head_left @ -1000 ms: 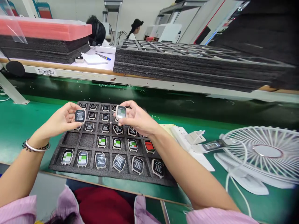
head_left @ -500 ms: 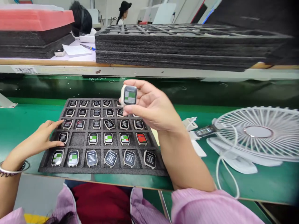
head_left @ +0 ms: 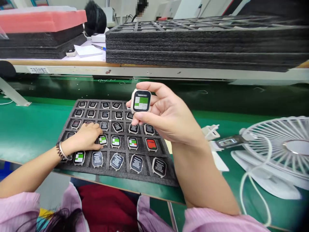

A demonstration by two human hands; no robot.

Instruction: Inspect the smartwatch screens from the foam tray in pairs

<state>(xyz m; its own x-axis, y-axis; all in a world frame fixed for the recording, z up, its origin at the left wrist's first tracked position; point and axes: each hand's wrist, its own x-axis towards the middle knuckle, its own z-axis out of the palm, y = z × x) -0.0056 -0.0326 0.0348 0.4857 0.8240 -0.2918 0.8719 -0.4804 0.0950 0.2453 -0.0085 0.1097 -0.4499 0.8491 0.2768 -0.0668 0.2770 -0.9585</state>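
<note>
We hold one watch pinched in our right hand above the foam tray, its screen showing green. Our left hand rests loosely on the tray's second-nearest row, gripping nothing. We judge this the screen check; next, the watch needs a free pocket.

Electronics factory line: green conveyor bench, stacked foam trays.
</note>
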